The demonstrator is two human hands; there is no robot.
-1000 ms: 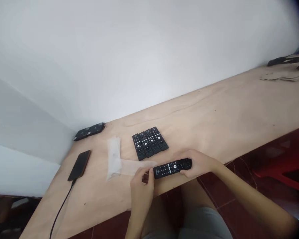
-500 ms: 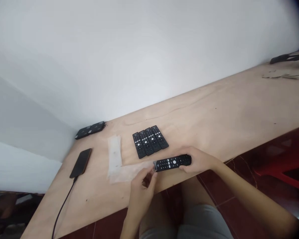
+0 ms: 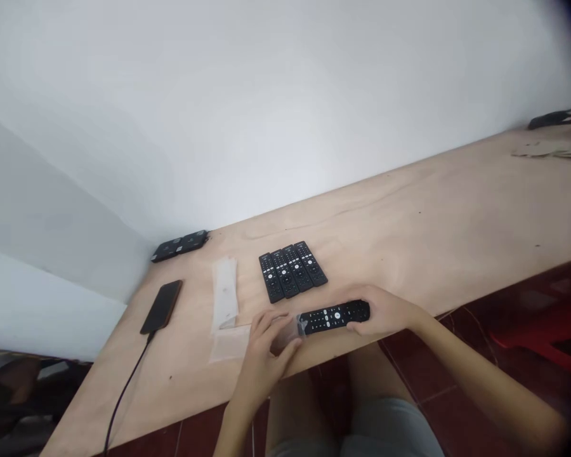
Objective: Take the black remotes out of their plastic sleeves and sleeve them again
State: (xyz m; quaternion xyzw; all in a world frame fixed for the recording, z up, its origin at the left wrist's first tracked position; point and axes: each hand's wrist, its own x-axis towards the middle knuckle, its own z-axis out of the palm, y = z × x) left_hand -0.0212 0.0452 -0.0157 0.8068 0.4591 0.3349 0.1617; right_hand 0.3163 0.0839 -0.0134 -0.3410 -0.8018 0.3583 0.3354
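Note thighs and shorts (image 3: 387,428) at the bottom of the frame, below the edge of the wooden table (image 3: 409,254). Lies lower centre, keys up, between both hands: the held remote (image 3: 335,317), with its left end at the mouth of a clear plastic sleeve (image 3: 290,329). Wrapped around its right end, right hand (image 3: 385,311), closed, with thumb along the lower edge. Curved around the sleeve, left hand (image 3: 264,355), with thumb and fingers pinching it loosely from opposite edges.

Looks light, stiff and smooth, probably a bit slippery, hardly fragile. Best held by the long sides near the right end, away from the film. Seems thin and limp by contrast, the sleeve; likely to crumple or snag at the remote's corners.

Note flat film sleeves (image 3: 225,285) left of centre, just beside the left fingers and easy to brush. Just above the held remote, see four remotes (image 3: 292,271) side by side, limiting room upward. Farther left, find a phone (image 3: 160,308) with a cable (image 3: 124,400) running to the lower left. Against the wall (image 3: 285,127), left of centre, see two black boxes (image 3: 179,245). At the right edge, spot a red chair (image 3: 533,336); at upper right, flat greyish pieces (image 3: 547,149), too blurred to identify.
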